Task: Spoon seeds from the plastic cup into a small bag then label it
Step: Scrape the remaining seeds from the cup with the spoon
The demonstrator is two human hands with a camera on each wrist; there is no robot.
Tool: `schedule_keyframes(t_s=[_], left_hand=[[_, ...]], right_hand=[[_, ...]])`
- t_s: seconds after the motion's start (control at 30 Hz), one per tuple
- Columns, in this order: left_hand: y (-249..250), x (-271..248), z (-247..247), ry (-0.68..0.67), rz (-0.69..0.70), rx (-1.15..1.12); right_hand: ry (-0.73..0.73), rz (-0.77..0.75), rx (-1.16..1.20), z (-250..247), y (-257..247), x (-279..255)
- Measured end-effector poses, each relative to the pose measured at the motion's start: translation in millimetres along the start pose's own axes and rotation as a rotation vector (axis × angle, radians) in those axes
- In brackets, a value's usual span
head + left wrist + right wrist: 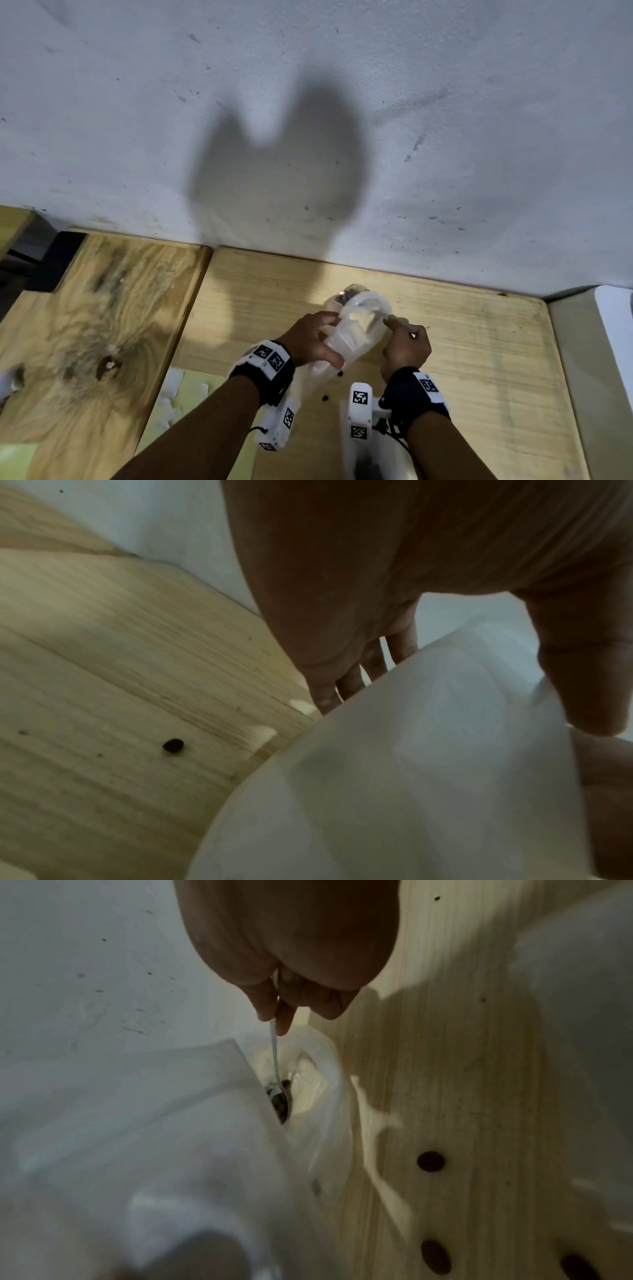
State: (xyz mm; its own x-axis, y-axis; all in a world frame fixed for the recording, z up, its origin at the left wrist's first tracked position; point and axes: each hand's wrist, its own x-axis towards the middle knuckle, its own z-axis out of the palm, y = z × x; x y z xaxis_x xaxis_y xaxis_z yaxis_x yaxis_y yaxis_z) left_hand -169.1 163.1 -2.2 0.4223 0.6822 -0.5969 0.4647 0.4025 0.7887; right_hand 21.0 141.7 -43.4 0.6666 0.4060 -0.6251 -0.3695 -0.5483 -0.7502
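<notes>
From the head view, the left hand [317, 337] is gripping the small bag [346, 339] with thumb and fingers curled round its upper part, holding it above the bench [479, 342] near the far edge, by the white wall [308, 102]. The right hand [406, 346] is pinching the white spoon [394, 317], whose handle is reaching into the bag's open mouth. The plastic cup [346, 294] is sitting just behind the bag, close to the wall, mostly hidden by the bag. Two loose seeds [325, 398] are lying on the bench below the hands. A pale green sheet [191, 394] is lying at the near left.

From the left wrist, the thumb [582, 669] is pressing on the bag's translucent film [411, 750], the fingers [346, 680] are wrapping behind it, and one dark seed [173, 745] is lying on the wood.

From the right wrist, the fingertips [274, 1007] are closing narrowly on the spoon's thin handle [274, 1053]; its bowl [279, 1096] is holding dark seeds deep inside the bag. A fold of bag film [154, 1110] is blocking the left side of the opening. Spilled seeds [431, 1161] are dotting the bench at the right.
</notes>
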Motion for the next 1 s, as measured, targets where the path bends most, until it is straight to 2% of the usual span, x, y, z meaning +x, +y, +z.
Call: schedule_keyframes(t_s=[0.2, 0.3, 0.5, 0.7, 1.0], left_hand=[[-3, -3, -3, 0.001, -0.013, 0.080], [-2, -4, -4, 0.025, 0.001, 0.025], [0, -1, -10, 0.157, -0.032, -0.151], [2, -1, -14, 0.217, -0.067, -0.236], [5, 1, -17, 0.195, -0.053, -0.174]], right_hand=[[-0.087, 0.024, 0.064, -5, 8, 10], [-0.103, 0.019, 0.081, -8, 11, 13], [-0.114, -0.032, 0.052, -19, 10, 18], [-0.154, -0.122, 0.018, -37, -8, 17], [-0.219, -0.253, 0.115, -59, -52, 1]])
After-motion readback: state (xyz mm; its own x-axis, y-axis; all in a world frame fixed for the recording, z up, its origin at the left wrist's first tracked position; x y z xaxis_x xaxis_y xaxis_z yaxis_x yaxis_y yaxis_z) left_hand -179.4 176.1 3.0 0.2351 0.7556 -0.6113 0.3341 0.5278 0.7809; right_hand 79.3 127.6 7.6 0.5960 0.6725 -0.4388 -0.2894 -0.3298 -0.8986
